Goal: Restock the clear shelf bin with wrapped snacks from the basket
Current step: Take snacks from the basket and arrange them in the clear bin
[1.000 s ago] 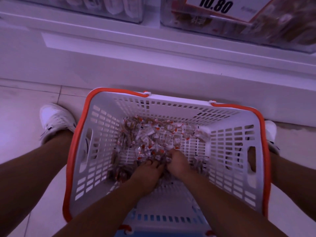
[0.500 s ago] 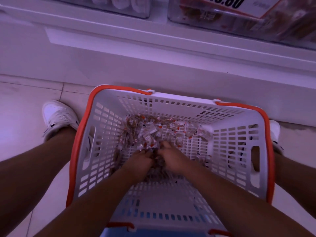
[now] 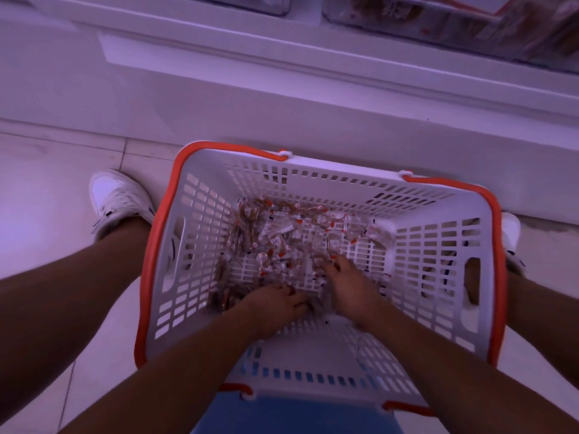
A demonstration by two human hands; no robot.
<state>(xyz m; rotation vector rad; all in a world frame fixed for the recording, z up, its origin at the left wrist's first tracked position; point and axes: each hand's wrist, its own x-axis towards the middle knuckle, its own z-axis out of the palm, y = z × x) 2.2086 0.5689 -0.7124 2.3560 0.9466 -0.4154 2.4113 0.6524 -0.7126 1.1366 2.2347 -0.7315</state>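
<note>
Head view: both hands — left (image 3: 277,303), right (image 3: 351,285) — rake snacks (image 3: 282,236) at basket (image 3: 438,264) six o'clock, fingers curled; lifting to bin (image 3: 454,23) at one o'clock comes next.

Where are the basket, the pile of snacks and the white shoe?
basket (image 3: 438,245): head view, on its white slotted right wall.
wrapped snacks (image 3: 282,233): head view, middle of the pile on the basket floor.
white shoe (image 3: 117,198): head view, top of the shoe left of the basket.
</note>
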